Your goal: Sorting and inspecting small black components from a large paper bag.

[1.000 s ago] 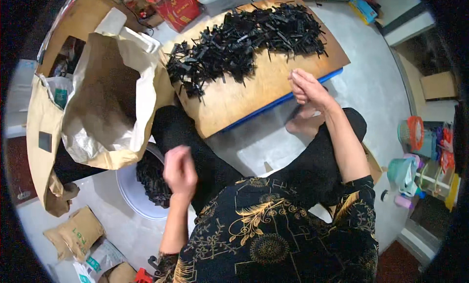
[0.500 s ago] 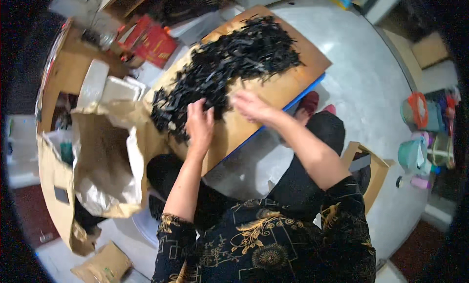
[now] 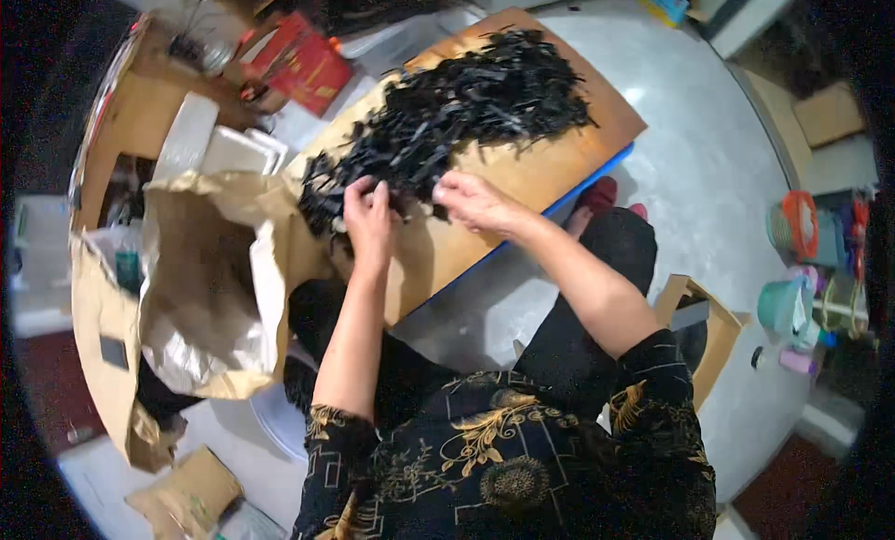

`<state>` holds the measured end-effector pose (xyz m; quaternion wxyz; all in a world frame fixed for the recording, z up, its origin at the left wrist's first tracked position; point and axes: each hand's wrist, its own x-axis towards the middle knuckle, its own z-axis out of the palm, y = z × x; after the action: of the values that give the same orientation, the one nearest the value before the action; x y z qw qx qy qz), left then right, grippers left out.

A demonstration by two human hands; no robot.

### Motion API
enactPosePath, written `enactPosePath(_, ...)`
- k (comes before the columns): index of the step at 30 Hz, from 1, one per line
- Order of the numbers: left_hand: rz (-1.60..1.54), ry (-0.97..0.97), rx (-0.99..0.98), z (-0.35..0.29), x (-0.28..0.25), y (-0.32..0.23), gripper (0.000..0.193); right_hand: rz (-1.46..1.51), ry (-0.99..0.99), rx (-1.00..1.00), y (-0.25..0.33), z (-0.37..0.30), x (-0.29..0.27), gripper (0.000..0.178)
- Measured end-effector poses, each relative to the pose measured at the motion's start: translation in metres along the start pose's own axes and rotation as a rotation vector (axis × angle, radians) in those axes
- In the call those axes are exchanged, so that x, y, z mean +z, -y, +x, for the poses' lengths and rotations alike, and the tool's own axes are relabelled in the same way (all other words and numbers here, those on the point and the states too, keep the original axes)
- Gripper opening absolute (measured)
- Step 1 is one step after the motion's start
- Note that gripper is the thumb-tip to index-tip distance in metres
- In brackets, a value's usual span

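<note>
A long heap of black, thin dried-looking strips point(image 3: 485, 97) covers much of a brown board point(image 3: 508, 172) with a blue edge. My left hand point(image 3: 369, 223) is at the heap's near left end, its fingers curled in among the strips. What they grip, if anything, is hidden. To its right, my right hand point(image 3: 475, 202) is raised over the heap's near edge with thumb and fingers pinched together. A few dark bits show under its fingertips, too small to make out.
A large open paper sack point(image 3: 266, 288) with a pale lining stands left of the board. Behind it are white foam boxes point(image 3: 238, 155) and a red box point(image 3: 303, 64). On the right lie an open carton point(image 3: 713, 339) and several plastic tubs point(image 3: 788, 302). A brown package point(image 3: 186, 493) sits lower left.
My right hand has moved slightly left and its fingers have closed into a pinch. My left hand has shifted a little up and left, its fingers drawn in. The view has moved slightly.
</note>
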<state>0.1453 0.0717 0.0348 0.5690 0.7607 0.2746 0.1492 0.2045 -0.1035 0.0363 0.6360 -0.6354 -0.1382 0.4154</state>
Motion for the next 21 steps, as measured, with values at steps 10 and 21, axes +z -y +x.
enactPosePath(10,-0.22,0.173,-0.144,-0.047,-0.014,-0.01,0.027,0.052,0.026,-0.345,-0.011,0.007,0.047,0.022)
enactPosePath(21,-0.142,0.448,0.098,-0.107,-0.042,0.018,0.037,0.079,0.084,-0.29,-0.016,-0.028,0.077,0.018)
